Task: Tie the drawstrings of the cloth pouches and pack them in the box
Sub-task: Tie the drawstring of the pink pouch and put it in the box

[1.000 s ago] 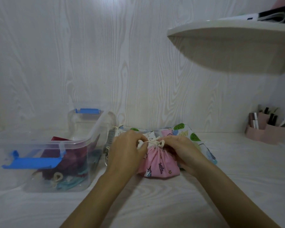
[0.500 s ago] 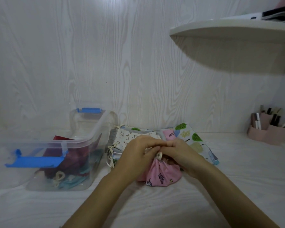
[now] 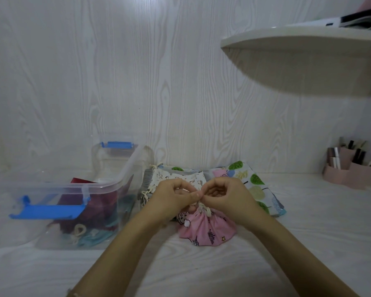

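One half-hidden drawstring (image 3: pixel 204 210), left hand (image 3: pixel 169 200), right hand (image 3: pixel 229 196) pinching

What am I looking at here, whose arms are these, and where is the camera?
There is no machine here. A person wears one camera on the head, so the single picture looks forward and down along their own arms. The left hand and right hand meet over a pink pouch on the white table. Each has a fingertip grip on its pale drawstring, to tie it. Behind lies a stack of printed pouches. At the left stands a clear box with blue latches and dark red and teal cloth inside. A pink organizer sits far right, below a wall shelf.
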### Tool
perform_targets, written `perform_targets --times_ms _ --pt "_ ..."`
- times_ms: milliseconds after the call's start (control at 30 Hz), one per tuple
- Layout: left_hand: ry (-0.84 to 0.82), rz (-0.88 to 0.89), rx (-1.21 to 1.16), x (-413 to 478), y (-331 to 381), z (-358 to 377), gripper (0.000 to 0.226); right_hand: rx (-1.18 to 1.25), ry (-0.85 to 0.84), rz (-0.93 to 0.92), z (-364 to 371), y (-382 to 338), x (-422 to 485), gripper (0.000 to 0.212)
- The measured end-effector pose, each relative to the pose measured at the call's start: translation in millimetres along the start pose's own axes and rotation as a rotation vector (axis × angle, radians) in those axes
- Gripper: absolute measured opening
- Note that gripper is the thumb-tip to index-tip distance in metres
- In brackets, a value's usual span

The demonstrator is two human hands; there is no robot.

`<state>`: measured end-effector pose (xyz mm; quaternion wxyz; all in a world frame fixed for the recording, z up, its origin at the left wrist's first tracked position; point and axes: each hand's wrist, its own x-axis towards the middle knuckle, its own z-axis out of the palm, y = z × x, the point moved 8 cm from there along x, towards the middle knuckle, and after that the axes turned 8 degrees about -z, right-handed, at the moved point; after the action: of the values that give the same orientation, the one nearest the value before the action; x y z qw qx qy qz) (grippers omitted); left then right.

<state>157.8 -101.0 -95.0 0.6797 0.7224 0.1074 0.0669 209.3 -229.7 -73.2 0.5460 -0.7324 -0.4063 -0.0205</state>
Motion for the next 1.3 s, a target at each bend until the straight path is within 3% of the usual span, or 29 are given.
perform_targets --times_ms 100,200,467,600,767,933,1133,1300 --pt "-0.023 -0.103 -0.082 4 -7 -3 0.022 -0.084 -0.007 -0.080 2 -5 -1 0.018" --pt "-0.041 -0.123 -0.092 3 -7 -5 0.029 -0.191 -0.070 -0.129 5 -8 -1 0.013" --pt "-0.077 0.072 0.114 -4 16 -3 0.015 -0.228 -0.079 -0.158 0 -13 0 0.008" --pt "-0.058 0.125 0.161 -5 20 -2 0.015 -0.084 -0.026 -0.034 -5 -3 2 0.008" --pt "0.019 0.179 0.230 -2 17 -4 0.009 0.116 -0.075 0.167 5 19 -1 0.015" --pt "0.047 0.219 0.280 -2 17 -4 0.010 0.588 -0.107 0.365 25 34 -8 0.027" --pt "0.008 0.300 0.275 -5 25 -3 0.009 0.759 -0.121 0.443 36 46 -7 0.070" --pt "-0.029 0.311 0.332 -4 25 2 0.013 0.681 -0.166 0.327 28 29 -5 0.034"
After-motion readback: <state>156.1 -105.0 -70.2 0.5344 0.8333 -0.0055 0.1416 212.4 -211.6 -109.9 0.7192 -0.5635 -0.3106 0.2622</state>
